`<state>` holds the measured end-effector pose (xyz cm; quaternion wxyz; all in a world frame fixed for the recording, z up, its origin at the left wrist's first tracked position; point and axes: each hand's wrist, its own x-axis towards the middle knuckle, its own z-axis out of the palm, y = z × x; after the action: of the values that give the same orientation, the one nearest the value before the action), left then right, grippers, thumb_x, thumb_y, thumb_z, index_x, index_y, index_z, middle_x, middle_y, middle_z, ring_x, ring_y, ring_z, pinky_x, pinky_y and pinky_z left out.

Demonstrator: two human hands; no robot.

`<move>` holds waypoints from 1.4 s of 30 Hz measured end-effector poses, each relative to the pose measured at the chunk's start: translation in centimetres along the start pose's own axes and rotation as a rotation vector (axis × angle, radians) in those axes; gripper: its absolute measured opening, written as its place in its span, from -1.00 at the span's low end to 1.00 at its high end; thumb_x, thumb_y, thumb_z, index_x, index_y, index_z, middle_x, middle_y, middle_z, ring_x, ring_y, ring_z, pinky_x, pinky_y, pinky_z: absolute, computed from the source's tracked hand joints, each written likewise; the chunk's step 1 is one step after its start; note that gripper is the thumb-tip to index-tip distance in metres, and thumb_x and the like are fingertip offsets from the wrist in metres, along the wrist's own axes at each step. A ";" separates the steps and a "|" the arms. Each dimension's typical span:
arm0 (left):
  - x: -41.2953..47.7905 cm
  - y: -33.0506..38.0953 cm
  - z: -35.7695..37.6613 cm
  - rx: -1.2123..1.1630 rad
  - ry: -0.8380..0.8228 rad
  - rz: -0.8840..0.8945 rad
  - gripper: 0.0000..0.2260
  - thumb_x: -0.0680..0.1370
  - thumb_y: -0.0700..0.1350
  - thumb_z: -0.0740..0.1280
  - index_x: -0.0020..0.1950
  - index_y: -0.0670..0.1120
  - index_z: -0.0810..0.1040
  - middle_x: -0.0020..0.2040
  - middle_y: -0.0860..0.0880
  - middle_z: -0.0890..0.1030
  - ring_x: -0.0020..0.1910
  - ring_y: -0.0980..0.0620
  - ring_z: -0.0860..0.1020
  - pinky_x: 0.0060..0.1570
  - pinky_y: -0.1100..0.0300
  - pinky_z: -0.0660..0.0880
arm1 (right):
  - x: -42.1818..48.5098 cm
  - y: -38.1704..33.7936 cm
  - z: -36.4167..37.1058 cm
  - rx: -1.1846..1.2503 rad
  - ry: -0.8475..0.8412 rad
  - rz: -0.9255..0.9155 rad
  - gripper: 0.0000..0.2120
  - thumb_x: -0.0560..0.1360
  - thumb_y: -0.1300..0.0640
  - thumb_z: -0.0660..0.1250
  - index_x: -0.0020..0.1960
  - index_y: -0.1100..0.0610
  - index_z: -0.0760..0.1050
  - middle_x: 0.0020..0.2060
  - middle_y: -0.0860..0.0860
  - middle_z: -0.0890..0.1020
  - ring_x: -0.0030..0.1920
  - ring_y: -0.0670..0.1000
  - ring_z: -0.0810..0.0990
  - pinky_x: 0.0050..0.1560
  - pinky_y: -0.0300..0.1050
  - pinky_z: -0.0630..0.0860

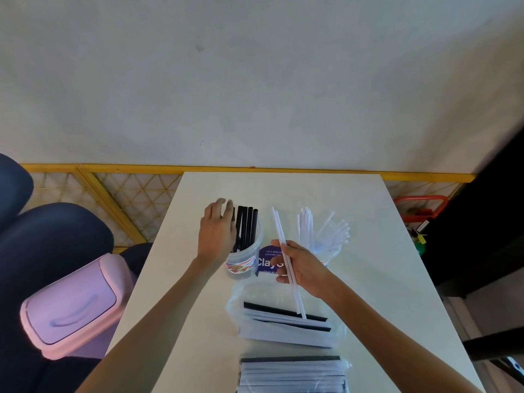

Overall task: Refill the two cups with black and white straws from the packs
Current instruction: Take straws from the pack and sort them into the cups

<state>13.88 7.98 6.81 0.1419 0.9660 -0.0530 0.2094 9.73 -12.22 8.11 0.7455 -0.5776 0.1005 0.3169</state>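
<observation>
Two clear plastic cups stand side by side on the white table. The left cup holds several black straws; the right cup holds several white straws. My left hand rests against the left side of the black straws, fingers extended. My right hand grips two white straws between the cups, their tips pointing up and away. Two clear packs of wrapped straws lie nearer to me: one under the held straws, another at the bottom edge.
A purple round sticker lies on the table between the cups. A pink lidded bin stands to the left of the table, beside dark blue seats. A yellow mesh rail runs behind the table. Dark furniture is at the right.
</observation>
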 end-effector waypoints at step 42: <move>4.2 15.2 2.8 -0.699 -0.041 0.112 -0.74 0.56 -0.24 0.25 0.23 -0.07 0.51 -0.20 -0.01 0.57 -0.21 -0.03 0.58 -0.06 0.03 0.57 | -3.8 2.2 -8.3 -0.011 0.025 0.142 -0.80 0.54 -0.01 0.26 0.08 0.05 0.52 -0.11 0.01 0.67 -0.11 -0.04 0.65 0.07 -0.15 0.53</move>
<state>16.33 -7.52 9.91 0.4513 0.8586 -0.1771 0.1665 7.28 -20.93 5.75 0.7168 -0.5770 0.1489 0.3621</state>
